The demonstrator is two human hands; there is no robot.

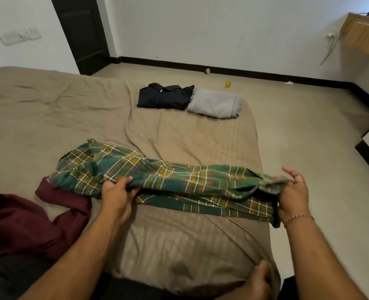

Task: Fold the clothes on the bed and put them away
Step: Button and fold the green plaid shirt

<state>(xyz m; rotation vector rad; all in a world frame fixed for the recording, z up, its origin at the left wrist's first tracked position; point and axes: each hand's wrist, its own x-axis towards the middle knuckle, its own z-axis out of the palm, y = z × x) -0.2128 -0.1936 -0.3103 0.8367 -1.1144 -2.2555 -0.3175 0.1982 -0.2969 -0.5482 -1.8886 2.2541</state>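
Mid-fold on the green-and-yellow plaid cotton garment (157, 180), stretched crosswise over the near part of the bed with the taupe-brown sheet (49, 126). Left hand (116, 195) bunching the near edge of the plaid cloth about a third of the way along, fingers curled over a gathered ridge of fabric. Right hand (292, 195) pinching the far right end of the same cloth between thumb and the lower fingers, index finger lifted clear. So both grips closed on fabric, neither spread flat.

Cloth lying between the two hands and running on past the left one, up and leftward, where it overlaps a crumpled maroon garment (27, 219) not yet folded. Upper layer already doubled over a lower strip near the right hand.

Two folded pieces set well apart at the far corner: a dark navy collared shirt (164, 96) touching a pale grey folded garment (216, 103).

Next move, probably: pulling the cloth taut, squaring the edges, then bringing one end over the other without dragging the maroon piece along.
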